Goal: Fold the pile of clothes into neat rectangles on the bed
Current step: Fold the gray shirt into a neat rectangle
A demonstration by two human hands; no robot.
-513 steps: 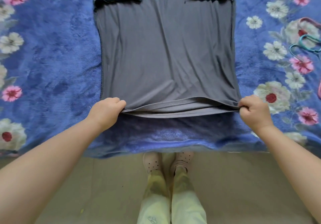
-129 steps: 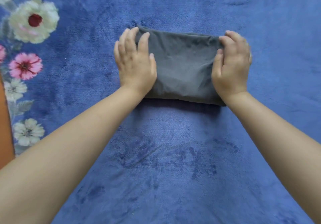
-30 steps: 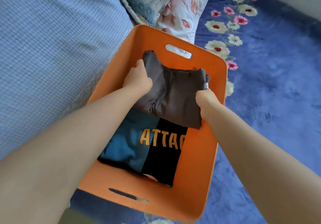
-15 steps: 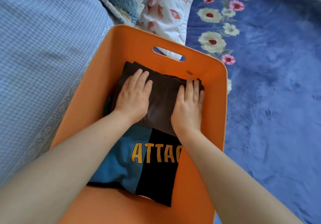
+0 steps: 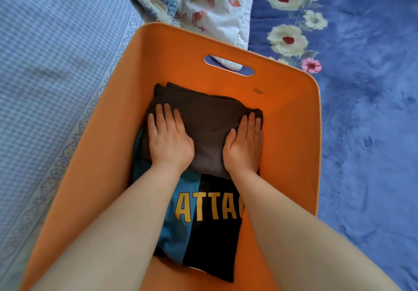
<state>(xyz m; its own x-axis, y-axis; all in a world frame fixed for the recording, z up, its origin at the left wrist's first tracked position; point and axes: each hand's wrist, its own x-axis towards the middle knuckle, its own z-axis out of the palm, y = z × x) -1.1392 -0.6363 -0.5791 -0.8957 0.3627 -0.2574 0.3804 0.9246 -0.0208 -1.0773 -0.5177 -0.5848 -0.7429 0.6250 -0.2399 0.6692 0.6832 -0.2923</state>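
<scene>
Left hand point(image 5: 168, 140) lies flat, fingers straight, no grip, on the left part of the folded dark shirt point(image 5: 208, 121). Shirt sits in the orange basket point(image 5: 291, 132), on a blue-black printed shirt point(image 5: 203, 218). Right hand point(image 5: 245, 142) flat on its right edge. Best to press evenly, smooth outward, keep edges square.

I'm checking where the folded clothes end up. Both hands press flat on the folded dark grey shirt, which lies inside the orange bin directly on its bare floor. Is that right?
Not quite. The head view shows the folded dark grey shirt inside the orange bin, with the left hand and right hand pressing flat on it, but it lies on a folded blue and black shirt with yellow letters, not on the bare floor.
</scene>
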